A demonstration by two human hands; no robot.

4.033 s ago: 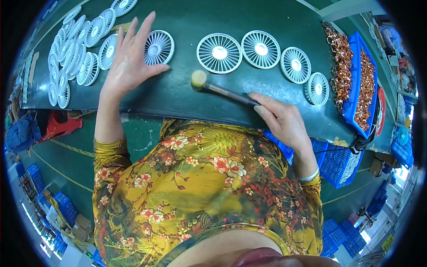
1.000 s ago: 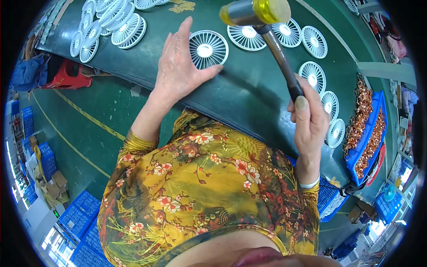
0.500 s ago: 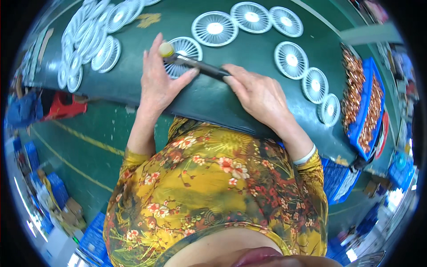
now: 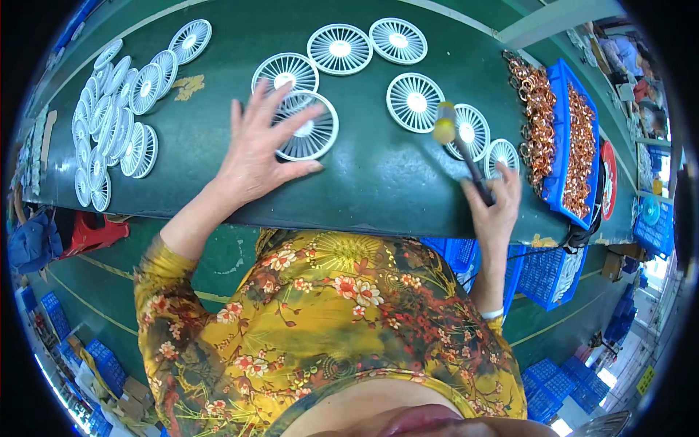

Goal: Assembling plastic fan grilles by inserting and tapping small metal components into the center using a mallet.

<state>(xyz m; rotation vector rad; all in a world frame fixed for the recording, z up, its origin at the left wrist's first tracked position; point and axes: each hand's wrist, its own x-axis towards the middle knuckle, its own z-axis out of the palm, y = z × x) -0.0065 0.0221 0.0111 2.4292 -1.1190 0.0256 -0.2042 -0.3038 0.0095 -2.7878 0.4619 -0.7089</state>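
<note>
My left hand (image 4: 255,154) is spread, its fingers reaching over a white round spoked grille (image 4: 314,138) on the green table. Whether the fingertips press on it I cannot tell. That grille overlaps another white spoked grille (image 4: 279,67) behind it. To the right, my right hand (image 4: 498,202) is closed around the black handle of a small mallet (image 4: 477,175). The mallet's yellow head is raised toward the far side, in front of a grille (image 4: 470,131) in the right-hand row. A further grille (image 4: 502,156) lies just beyond my right fingers, partly covered.
Many white grilles (image 4: 109,131) lie heaped on the left of the table (image 4: 364,189). Copper-coloured rings fill a blue tray (image 4: 557,156) at the right, with a loose pile of rings (image 4: 535,124) beside it. Blue crates (image 4: 550,280) stand below the table edge.
The mallet has swung away to the right in my right hand; before, it lay across between both hands. My left hand has spread over a grille. The whole view has shifted.
</note>
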